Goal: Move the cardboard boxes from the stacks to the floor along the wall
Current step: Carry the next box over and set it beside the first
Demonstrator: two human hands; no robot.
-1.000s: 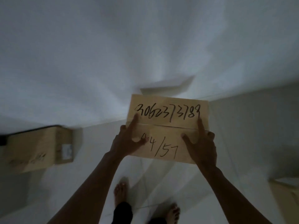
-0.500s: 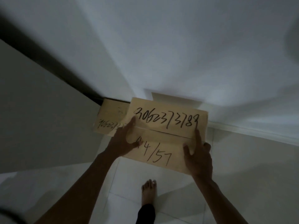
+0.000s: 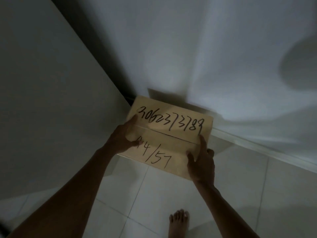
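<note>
Both hands, left (image 3: 122,136) and right (image 3: 201,164), grip opposite ends of the stiff tan rectangular cardboard box (image 3: 169,134), which looks light enough to carry so.

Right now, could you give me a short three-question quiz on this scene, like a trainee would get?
1. True or false: both hands grip the cardboard box.
2. What fraction is handwritten below the long number on the box?
3. What shows on the tiled floor near the bottom edge: A) a shoe, B) a bare foot, C) a broom?

Key: 1. True: the left hand and right hand hold opposite ends. 2. 44/57. 3. B.
</note>
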